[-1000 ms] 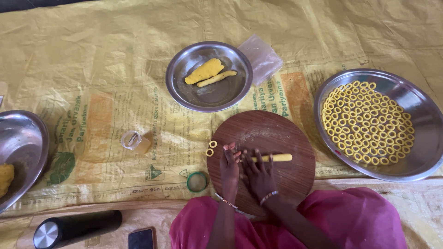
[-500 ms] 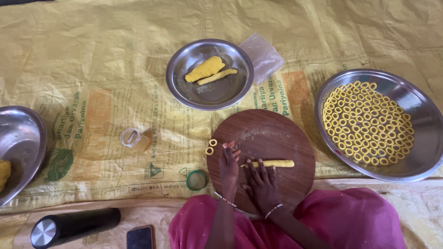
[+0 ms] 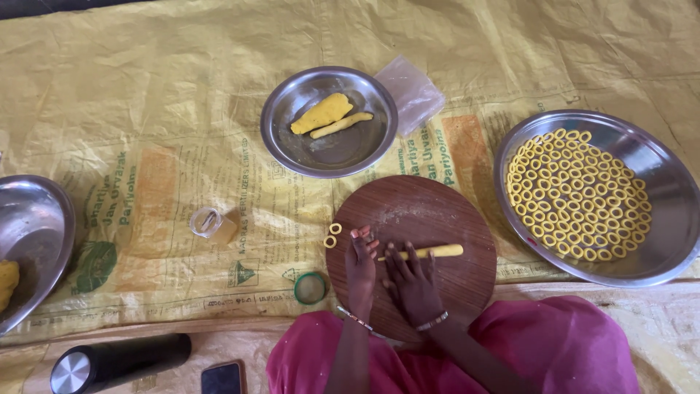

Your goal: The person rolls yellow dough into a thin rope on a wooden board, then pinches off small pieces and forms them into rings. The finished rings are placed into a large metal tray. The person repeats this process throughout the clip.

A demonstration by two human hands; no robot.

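Left hand (image 3: 360, 260) and right hand (image 3: 410, 281) flat, fingers spread, gripping nothing, pressing side by side on a thin yellow dough stick (image 3: 430, 252). Smooth, straight stick, lying across the round brown wooden board (image 3: 423, 211), one end under the fingers, the other poking out to the right. Two little dough rings (image 3: 332, 235) just past the left fingers, at the board's edge. Many more yellow rings on the big steel plate (image 3: 656, 255) far right.

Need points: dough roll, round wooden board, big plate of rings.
dough roll (image 3: 437, 252), head view, bare right end.
round wooden board (image 3: 415, 208), head view, bare upper surface.
big plate (image 3: 667, 219), head view, bare inner right wall.
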